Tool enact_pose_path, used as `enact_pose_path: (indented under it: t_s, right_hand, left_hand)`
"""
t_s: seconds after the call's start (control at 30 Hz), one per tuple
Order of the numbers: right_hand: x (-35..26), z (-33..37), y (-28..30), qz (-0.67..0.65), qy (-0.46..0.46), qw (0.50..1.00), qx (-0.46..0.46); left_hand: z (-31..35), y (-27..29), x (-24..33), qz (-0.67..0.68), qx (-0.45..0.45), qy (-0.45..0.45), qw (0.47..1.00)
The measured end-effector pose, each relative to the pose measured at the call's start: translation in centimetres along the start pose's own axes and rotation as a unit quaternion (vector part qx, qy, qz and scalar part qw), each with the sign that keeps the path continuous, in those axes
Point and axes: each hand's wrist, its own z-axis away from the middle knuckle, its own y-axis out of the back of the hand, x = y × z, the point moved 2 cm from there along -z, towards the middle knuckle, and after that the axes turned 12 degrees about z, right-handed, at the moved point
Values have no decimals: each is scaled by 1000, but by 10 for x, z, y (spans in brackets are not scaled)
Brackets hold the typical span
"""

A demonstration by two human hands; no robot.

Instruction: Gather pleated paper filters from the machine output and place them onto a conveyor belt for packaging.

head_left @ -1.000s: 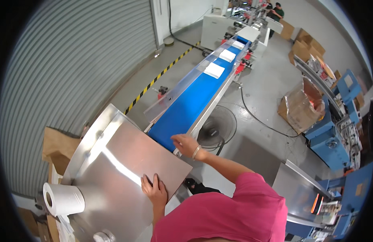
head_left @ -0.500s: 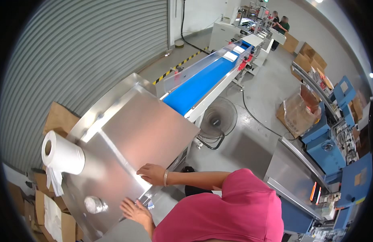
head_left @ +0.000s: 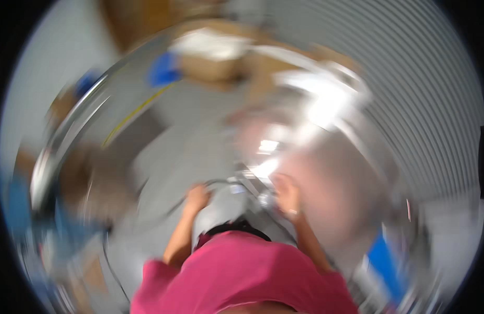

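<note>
Head view: what is recorded as the largest item by the hands?

A metal table is noted right of centre, its near edge set beside the right hand. Most detail is smeared by blur.

How is its handling judged?

It is judged heavy, stiff and slick rather than fragile. Little purchase would be offered by the flat sheet, so hold is best taken at the edges, with the hands spaced well apart.

And its direction?

The long axis appears to be laid aslant, upper left to lower right, with the lower end pointed towards a blue strip. The exact corners are lost in blur.

What smaller items are listed?

A dark cord is seen curving just beside the left hand; whether it is touched cannot be told.

State of the hands?

Fingers on both seem loosely curled. Whether anything is pinched by the left, or the table edge gripped by the right, cannot be told. A pale band is worn at the right wrist.
</note>
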Motion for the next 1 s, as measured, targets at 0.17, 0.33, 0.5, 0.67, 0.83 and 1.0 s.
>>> enact_pose_path:
  t_s: [0.17, 0.33, 0.5, 0.67, 0.83, 1.0]
  right_hand:
    - [-35, -31, -26, -43, 136, 986, -86]
    - [-77, -26, -69, -74, 251, 936, -236]
    - [-104, -47, -107, -48, 292, 908, -297]
    - [-158, -80, -166, -70, 311, 886, -336]
    - [-194, -108, -238, 1, 356, 863, -358]
    - [-185, -152, -309, 136, 278, 826, -470]
  left_hand:
    - [44, -5, 54, 45, -148, 197, 968]
    - [74, -7, 49, 47, -179, 289, 939]
    - [55, 0, 29, 54, -174, 237, 954]
    - [41, 47, -15, 92, -158, 251, 951]
    - [9, 100, -77, 116, -173, 319, 925]
    - [-39, 125, -143, 73, -93, 263, 957]
